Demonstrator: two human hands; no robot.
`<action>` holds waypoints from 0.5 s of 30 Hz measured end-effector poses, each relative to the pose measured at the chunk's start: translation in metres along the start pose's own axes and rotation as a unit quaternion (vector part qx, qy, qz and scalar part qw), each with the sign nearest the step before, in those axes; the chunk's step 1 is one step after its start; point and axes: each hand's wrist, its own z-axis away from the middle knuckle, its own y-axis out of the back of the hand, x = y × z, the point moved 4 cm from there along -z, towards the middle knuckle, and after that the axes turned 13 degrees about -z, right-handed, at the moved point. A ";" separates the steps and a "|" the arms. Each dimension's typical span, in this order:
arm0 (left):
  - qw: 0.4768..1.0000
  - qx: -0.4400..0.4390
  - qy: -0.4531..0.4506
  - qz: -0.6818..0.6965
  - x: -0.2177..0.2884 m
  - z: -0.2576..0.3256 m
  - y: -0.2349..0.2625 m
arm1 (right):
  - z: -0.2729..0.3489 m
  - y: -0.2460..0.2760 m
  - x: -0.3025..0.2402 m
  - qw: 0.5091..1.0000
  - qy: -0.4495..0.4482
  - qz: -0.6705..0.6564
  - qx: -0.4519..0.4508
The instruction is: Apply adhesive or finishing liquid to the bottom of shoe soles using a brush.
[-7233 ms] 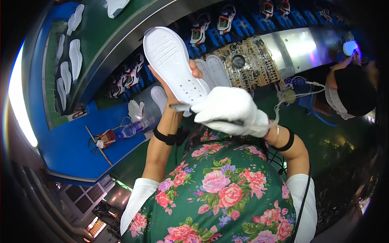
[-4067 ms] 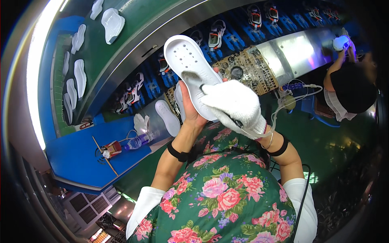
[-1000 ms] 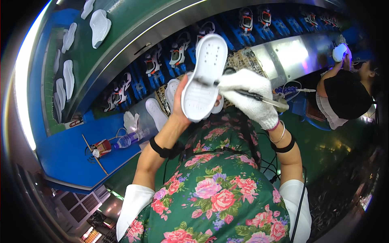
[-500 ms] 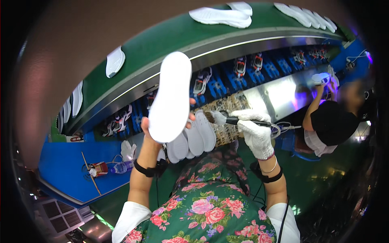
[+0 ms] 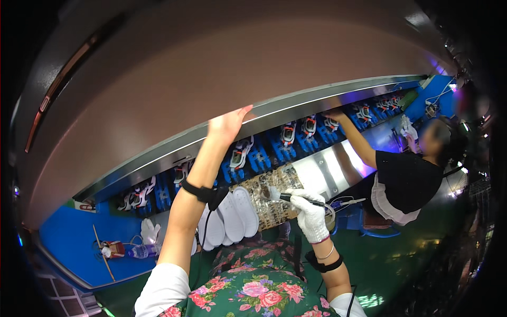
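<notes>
My left hand (image 5: 226,127) reaches up to the metal rail (image 5: 274,106) under a large brown cover (image 5: 211,58). Its thumb shows, but the cover's edge hides the other fingers and anything in them. A white knit glove covers my right hand (image 5: 310,214), which is closed round the dark handle of a brush (image 5: 285,196). The pale, dark-tipped bristles point left over a brown, tape-covered board (image 5: 270,211). Several white shoe soles (image 5: 244,211) lie side by side at the board's left, near my left forearm.
Partly made shoes (image 5: 288,133) sit on blue carriers (image 5: 259,158) behind the board. At right, a person in black (image 5: 406,174) reaches toward that row. The blue table (image 5: 63,243) at left bears a bottle (image 5: 142,251), a white glove (image 5: 150,231) and a stick (image 5: 103,253).
My left hand has moved up and forward under the cover; the white sole it held is out of sight. The view has tilted, hiding the green upper belt. The other person's arm now reaches left.
</notes>
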 end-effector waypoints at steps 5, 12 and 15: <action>0.735 -0.021 -0.168 -0.657 -0.034 -0.053 -0.097 | 0.006 0.015 -0.011 0.998 0.014 -0.018 0.060; 0.529 -0.054 -0.291 -0.795 -0.033 -0.063 -0.083 | 0.013 0.017 -0.010 0.998 0.008 -0.002 0.065; 0.818 -0.020 -0.081 -0.569 -0.017 -0.043 -0.044 | 0.012 0.027 -0.007 0.997 0.004 -0.009 0.075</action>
